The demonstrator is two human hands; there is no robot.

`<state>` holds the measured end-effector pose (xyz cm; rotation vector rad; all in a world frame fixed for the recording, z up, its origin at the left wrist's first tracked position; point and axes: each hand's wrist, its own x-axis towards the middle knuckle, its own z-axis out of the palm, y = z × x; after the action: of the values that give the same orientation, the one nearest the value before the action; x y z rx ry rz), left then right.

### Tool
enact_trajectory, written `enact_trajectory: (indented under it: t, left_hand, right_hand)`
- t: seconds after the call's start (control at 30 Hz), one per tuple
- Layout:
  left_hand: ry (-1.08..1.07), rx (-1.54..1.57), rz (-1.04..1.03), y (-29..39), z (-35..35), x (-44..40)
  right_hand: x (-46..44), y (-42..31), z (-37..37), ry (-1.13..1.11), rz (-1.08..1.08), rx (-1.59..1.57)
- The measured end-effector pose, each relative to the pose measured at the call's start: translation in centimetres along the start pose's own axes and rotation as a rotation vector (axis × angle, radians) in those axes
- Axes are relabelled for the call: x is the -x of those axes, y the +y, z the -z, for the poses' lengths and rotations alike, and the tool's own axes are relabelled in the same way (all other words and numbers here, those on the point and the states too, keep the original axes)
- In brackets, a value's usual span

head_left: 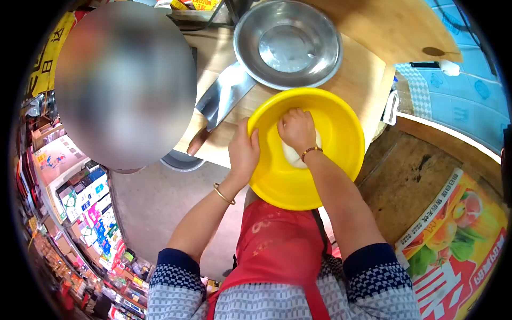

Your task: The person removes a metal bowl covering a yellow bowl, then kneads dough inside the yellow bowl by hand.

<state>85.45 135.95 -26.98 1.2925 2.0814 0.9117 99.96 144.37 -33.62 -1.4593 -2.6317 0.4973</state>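
A yellow plastic basin sits at the table's front edge, against the red apron. My left hand grips its left rim, with the thumb on the inside and the fingers over the outer wall. Inside the basin lies a smooth, pale lump of dough. My right hand is on the dough with its fingers curled closed; the palm side is hidden. Just left of the basin, a cleaver with a wooden handle lies on the wooden tabletop.
A shallow steel bowl stands behind the basin, touching the cleaver's end. A round wooden board is at the back right. Below the table's left edge, a metal pot partly shows. Shelves of packaged goods line the left.
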Motion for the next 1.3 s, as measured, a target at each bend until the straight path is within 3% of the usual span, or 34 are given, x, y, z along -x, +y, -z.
enact_trajectory:
  t: [0.13,0.3,0.43,0.5,0.53,0.57,0.63,0.93,1.03,1.3]
  left_hand:
    - [0.048,0.014,-0.089,0.2,0.1,0.1]
    - [0.052,-0.05,-0.056,-0.2,-0.1,0.7]
    - [0.058,-0.098,-0.029,-0.7,-0.4,1.0]
    - [0.066,-0.084,-0.019,-0.8,-0.5,0.7]
    - [0.07,-0.069,-0.012,-0.3,-0.2,0.7]
    - [0.072,-0.056,-0.018,0.0,-0.3,0.7]
    - [0.06,-0.094,0.042,-0.4,-0.3,0.7]
    - [0.038,-0.001,-0.063,-0.6,-0.1,0.3]
    - [0.003,0.054,-0.059,-0.3,0.0,0.1]
    - [-0.055,-0.007,0.037,0.1,0.2,0.0]
  right_hand:
    - [-0.4,0.3,-0.6,0.003,-0.029,-0.079]
    - [0.2,0.3,-0.9,0.122,-0.002,-0.085]
    - [1.8,-0.4,2.1,0.0,0.075,0.023]
    - [2.7,-2.4,6.8,-0.218,-0.069,0.119]
    - [4.1,-2.6,6.8,0.004,-0.029,0.073]
    - [5.7,-2.5,6.6,0.009,-0.03,0.086]
    - [8.4,-2.5,5.7,0.268,0.221,0.118]
    - [6.0,-3.0,0.5,0.266,0.116,0.036]
    - [4.4,-3.3,0.8,0.077,0.088,0.085]
    - [1.9,-3.3,-0.4,0.087,0.099,0.004]
